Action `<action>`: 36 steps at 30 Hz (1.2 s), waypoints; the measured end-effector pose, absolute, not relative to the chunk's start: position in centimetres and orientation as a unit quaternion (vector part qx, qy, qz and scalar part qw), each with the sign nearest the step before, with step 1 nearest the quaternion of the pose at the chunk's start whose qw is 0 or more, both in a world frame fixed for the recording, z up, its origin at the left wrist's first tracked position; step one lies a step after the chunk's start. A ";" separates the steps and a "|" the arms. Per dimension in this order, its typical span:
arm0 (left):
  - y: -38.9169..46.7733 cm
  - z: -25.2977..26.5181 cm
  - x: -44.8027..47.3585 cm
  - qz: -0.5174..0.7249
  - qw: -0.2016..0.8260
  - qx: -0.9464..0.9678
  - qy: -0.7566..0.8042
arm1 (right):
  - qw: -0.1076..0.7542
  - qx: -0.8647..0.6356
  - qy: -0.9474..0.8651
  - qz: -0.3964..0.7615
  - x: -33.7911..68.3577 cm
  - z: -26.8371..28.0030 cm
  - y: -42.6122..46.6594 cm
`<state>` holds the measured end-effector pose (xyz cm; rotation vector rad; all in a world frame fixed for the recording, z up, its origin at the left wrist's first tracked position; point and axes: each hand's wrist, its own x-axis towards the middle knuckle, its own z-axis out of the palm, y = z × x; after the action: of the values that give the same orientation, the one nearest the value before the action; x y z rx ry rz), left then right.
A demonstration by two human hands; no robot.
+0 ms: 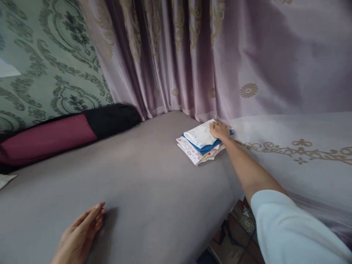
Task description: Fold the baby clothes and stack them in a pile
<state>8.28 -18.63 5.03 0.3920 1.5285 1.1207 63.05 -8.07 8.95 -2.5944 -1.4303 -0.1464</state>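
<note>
My right hand point(219, 130) reaches out and rests on top of a small stack of folded clothes at the bed's far right corner, its fingers lying over the stack's right side. The top piece is a folded white cloth point(200, 134). Under it shows a folded blue cloth point(205, 149), and lowest a folded white cloth with a red and pink print point(189, 151). At the lower left, my left hand point(81, 231) hovers over the bed, away from the stack. Its fingers are curled together with the thumb against them, and nothing shows in them.
A grey-covered bed point(123, 183) spans the view. A maroon and black bolster point(60, 134) lies along the patterned green wall. Purple curtains point(170, 62) hang behind the stack. A pale corner of cloth point(7, 179) shows at the left edge. Dark items point(231, 234) lie below the bed's right edge.
</note>
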 end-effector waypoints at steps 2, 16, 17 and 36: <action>-18.8 5.0 8.4 0.487 0.569 0.171 0.641 | 0.086 -0.873 -0.478 -0.037 63.0 9.2 -8.1; -19.3 4.1 8.1 0.525 0.587 0.209 0.580 | 0.119 -0.844 -0.522 0.026 53.2 10.0 -8.4; -19.4 4.1 8.1 0.525 0.587 0.209 0.580 | 0.114 -0.846 -0.520 0.023 52.9 9.7 -8.5; -19.8 4.0 9.1 0.524 0.549 0.320 0.567 | 0.107 -0.755 -0.631 -0.139 46.1 7.5 -9.5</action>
<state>9.10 -19.76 3.96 0.7573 1.3433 1.2400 46.11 -9.54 7.54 -2.2235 -1.8589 -0.4083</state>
